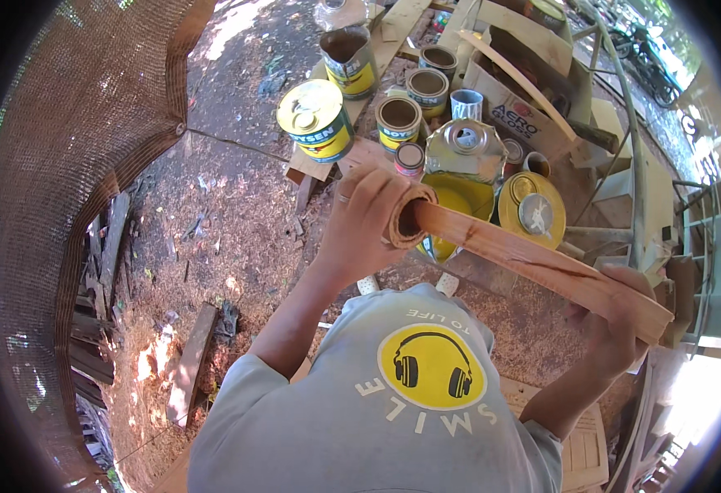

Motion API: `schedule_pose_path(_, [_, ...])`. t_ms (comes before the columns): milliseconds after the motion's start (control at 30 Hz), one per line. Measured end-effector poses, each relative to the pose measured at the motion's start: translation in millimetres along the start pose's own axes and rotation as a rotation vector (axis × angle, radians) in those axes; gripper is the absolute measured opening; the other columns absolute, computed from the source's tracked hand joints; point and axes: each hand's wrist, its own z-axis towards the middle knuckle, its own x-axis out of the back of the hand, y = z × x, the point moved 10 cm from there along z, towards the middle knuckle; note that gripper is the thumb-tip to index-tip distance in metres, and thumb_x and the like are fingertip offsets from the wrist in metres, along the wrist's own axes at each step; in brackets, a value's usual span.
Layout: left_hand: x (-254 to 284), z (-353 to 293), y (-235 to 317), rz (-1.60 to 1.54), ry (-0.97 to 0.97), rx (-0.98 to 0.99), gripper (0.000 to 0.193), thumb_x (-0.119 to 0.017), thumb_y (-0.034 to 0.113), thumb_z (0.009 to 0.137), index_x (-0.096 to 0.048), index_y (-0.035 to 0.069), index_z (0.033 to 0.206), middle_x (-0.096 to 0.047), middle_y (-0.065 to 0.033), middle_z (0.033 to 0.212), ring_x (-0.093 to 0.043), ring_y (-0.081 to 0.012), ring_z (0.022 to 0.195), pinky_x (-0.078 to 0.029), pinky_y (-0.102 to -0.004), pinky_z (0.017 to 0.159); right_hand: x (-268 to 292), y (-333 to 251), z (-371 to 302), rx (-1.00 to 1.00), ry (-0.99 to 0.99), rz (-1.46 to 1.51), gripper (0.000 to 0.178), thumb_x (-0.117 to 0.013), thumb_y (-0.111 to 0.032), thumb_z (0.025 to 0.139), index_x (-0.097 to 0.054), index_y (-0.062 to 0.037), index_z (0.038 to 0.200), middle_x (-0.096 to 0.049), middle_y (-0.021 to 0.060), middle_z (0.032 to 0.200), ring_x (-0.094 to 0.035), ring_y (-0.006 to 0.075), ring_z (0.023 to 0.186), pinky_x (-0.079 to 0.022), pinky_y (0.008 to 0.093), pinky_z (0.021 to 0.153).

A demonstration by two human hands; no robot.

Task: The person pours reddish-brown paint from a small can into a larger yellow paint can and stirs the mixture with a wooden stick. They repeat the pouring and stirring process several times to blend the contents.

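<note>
My left hand [362,215] is wrapped round a small round can [411,238], tipped on its side with its brown-coated mouth turned to the right. A long flat wooden stick [525,256] reaches into that mouth. My right hand [619,316] grips the stick's other end, at the right. How deep the stick goes inside the can is hidden. Just beyond my hands stands a cut-open metal container [467,195] with yellow inside. A small lidded tin [409,158] sits close behind my left hand.
A yellow-labelled paint can [316,123], an open tall can [350,66] and several smaller cans [398,123] stand ahead. A round yellow lid [531,209] and a cardboard box [508,103] are to the right, beside a metal frame [636,164]. Brown netting [89,123] hangs left.
</note>
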Motion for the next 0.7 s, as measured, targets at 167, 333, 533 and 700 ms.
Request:
schedule_pose_path(167, [-7.1, -3.8, -6.3, 0.022, -0.051, 0.067, 0.086, -0.091, 0.022, 0.064, -0.051, 0.004, 0.138, -0.05, -0.0164, 0.132, -0.051, -0.0413, 0.125, -0.042, -0.0538, 0.107, -3.7, -36.5, -9.2, 0.227, 0.014, -0.134, 0.035, -0.067, -0.017, 0.083, -0.066, 0.0139, 0.1, -0.068, 0.0238, 0.078, -0.067, 0.029, 0.056, -0.052, 0.0354, 0.047])
schedule_pose_path(333, [-7.1, -3.5, -9.0, 0.112, -0.067, 0.148, 0.086, -0.089, 0.022, 0.063, -0.051, 0.004, 0.138, -0.052, -0.0163, 0.13, -0.052, -0.041, 0.123, -0.042, -0.0536, 0.105, -23.9, -70.1, -11.9, 0.611, -0.368, -0.205, 0.033, -0.069, -0.021, 0.086, -0.068, 0.0103, 0.095, -0.067, 0.0205, 0.077, -0.067, 0.0299, 0.057, -0.051, 0.0371, 0.046])
schedule_pose_path(533, [-9.4, -5.1, -13.0, 0.119, -0.078, 0.193, 0.087, -0.09, 0.023, 0.063, -0.051, 0.004, 0.138, -0.052, -0.0164, 0.13, -0.052, -0.0414, 0.123, -0.042, -0.0544, 0.104, 17.5, -62.5, -13.3, 0.604, -0.291, -0.239, 0.038, -0.063, -0.024, 0.094, -0.065, 0.0104, 0.109, -0.059, 0.0159, 0.071, -0.06, 0.0273, 0.055, -0.047, 0.0361, 0.049])
schedule_pose_path(700, [-1.8, -3.0, 0.6, 0.0, -0.015, 0.076, 0.088, -0.092, 0.022, 0.063, -0.051, 0.006, 0.138, -0.05, -0.0163, 0.132, -0.05, -0.0427, 0.124, -0.042, -0.0548, 0.105, 50.2, -11.5, 5.6, 0.177, -0.084, -0.108, 0.037, -0.059, -0.019, 0.092, -0.061, 0.0137, 0.109, -0.061, 0.0202, 0.073, -0.059, 0.0276, 0.049, -0.045, 0.0364, 0.043])
